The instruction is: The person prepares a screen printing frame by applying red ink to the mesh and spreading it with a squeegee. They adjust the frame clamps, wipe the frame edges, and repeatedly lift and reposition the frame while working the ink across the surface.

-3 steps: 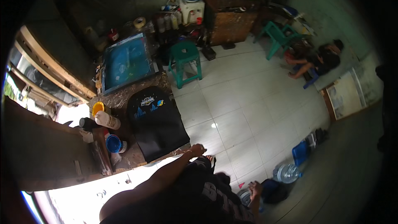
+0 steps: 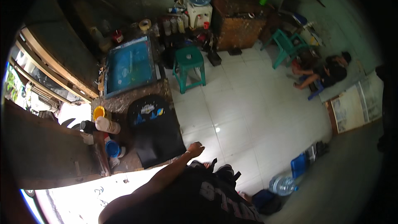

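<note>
My left hand (image 2: pixel 195 149) hangs at the end of my stretched arm, just off the table's right edge. Its fingers look curled in; what they hold, if anything, I cannot make out. Nearest to it lies a black fabric panel (image 2: pixel 155 141) with a rounded top and a small white, blue and yellow print, flat on the worktable (image 2: pixel 163 89). Beyond the panel sits a framed printing screen (image 2: pixel 129 67) with blue mesh. My right hand is out of sight; a small skin-toned patch beside my dark shirt is too unclear to name.
Left of the panel stand a yellow tub (image 2: pixel 99 112), a pale bottle (image 2: pixel 107 125) and a blue paint pot (image 2: pixel 112 148). A green stool (image 2: pixel 188 62) is on the tiled floor. A seated person (image 2: pixel 329 70) is at right. A large water bottle (image 2: pixel 283 185) lies lower right.
My right hand has dropped out of view by the lower edge. My left hand has shifted slightly left with the arm. The whole room has shifted a little in the picture.
</note>
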A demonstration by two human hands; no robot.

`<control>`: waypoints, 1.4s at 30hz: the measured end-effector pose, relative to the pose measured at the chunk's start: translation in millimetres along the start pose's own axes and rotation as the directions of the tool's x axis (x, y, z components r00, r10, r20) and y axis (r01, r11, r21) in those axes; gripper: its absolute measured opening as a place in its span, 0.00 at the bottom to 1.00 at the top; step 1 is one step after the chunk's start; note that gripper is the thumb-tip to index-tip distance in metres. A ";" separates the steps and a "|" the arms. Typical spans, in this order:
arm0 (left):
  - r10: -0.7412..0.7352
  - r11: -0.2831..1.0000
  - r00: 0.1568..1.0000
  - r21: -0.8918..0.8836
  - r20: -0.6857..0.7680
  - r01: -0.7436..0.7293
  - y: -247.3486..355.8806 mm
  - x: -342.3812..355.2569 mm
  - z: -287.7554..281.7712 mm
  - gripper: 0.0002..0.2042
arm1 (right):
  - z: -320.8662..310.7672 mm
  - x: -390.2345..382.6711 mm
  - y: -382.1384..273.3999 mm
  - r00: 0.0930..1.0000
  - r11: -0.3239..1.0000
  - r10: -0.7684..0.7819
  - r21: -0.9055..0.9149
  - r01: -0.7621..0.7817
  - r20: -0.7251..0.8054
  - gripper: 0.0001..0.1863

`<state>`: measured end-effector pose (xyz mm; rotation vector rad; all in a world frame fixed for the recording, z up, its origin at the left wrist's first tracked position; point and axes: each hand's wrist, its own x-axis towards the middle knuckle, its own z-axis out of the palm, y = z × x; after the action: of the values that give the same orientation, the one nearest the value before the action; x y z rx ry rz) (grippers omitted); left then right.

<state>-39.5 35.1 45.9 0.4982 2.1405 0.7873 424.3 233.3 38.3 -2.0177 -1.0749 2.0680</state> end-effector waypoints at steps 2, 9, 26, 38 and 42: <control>-0.102 0.989 0.919 -0.136 -0.381 0.053 14.0 16.5 -28.4 0.24 | 17.4 28.0 -67.5 1.000 0.997 0.024 -0.071 -0.025 -0.018 0.18; -0.862 0.459 0.202 -0.549 -0.464 0.698 -30.2 42.7 -79.8 0.54 | 87.3 152.0 -320.9 0.998 0.810 0.047 -0.586 -0.008 0.051 0.18; -0.711 -0.148 -0.630 -0.943 0.310 -0.298 -89.6 -21.6 -80.9 0.43 | 700.6 220.2 -717.8 0.629 0.004 -0.015 -0.629 0.778 0.777 0.22; -0.608 0.702 -0.608 -0.703 -0.510 -0.112 100.9 86.9 -172.8 0.13 | 900.3 171.7 -642.5 0.707 -0.507 0.411 -0.500 0.702 0.576 0.17; -0.594 0.647 -0.721 -0.744 -0.357 -0.165 86.9 92.4 -167.3 0.11 | 926.1 151.0 -633.1 0.577 -0.392 0.427 -0.433 0.812 0.696 0.17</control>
<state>-219.9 89.9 138.3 -2.7114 2.6964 1.4069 -692.5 389.1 137.5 0.3157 -3.9842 1.0942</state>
